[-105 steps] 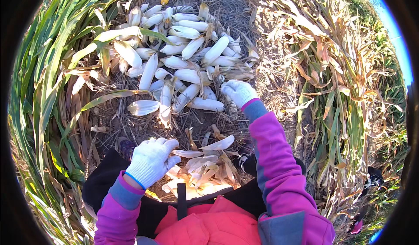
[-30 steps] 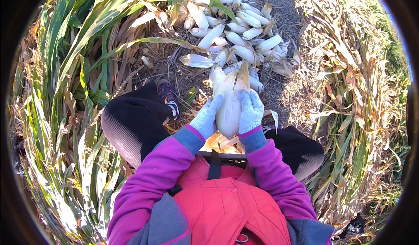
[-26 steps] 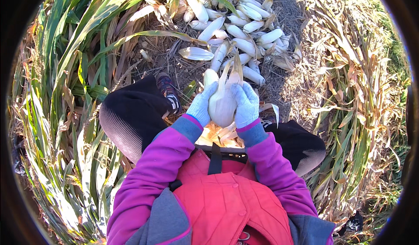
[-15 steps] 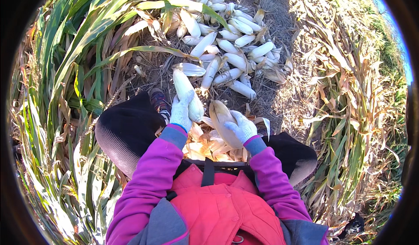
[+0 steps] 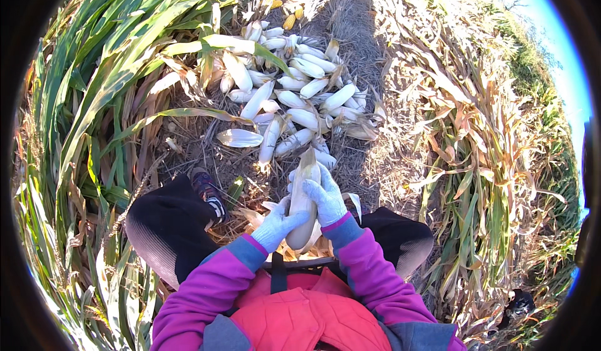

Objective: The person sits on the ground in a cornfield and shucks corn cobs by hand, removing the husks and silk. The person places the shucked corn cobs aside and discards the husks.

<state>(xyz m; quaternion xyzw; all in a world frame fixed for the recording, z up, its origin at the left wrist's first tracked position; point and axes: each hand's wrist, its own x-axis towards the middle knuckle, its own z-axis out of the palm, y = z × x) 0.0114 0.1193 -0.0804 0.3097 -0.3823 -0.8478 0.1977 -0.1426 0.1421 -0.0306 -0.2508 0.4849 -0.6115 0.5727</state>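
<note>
Both my hands wear whitish work gloves and grip one ear of corn (image 5: 305,191) in its pale husk. It is held lengthwise in front of my body, with its narrow, tan tip pointing away from me. My left hand (image 5: 278,224) wraps the lower left side, with the thumb over the husk. My right hand (image 5: 325,196) closes round the right side, nearer the tip. Some fingers are hidden behind the ear. Loose dry husks (image 5: 253,218) lie beneath my hands, partly covered by them.
Ahead on the soil is a heap of pale-husked corn ears (image 5: 305,94), with several bare yellow ears (image 5: 289,21) beyond. Green and drying corn stalks (image 5: 81,101) crowd the left; dry stalks (image 5: 476,182) lie along the right. My shoe (image 5: 208,191) rests left of the husks.
Half a second ago my hands were apart, the left on a whitish ear, the right on a tan-husked one. Now they are together on a single ear. The view has shifted.
</note>
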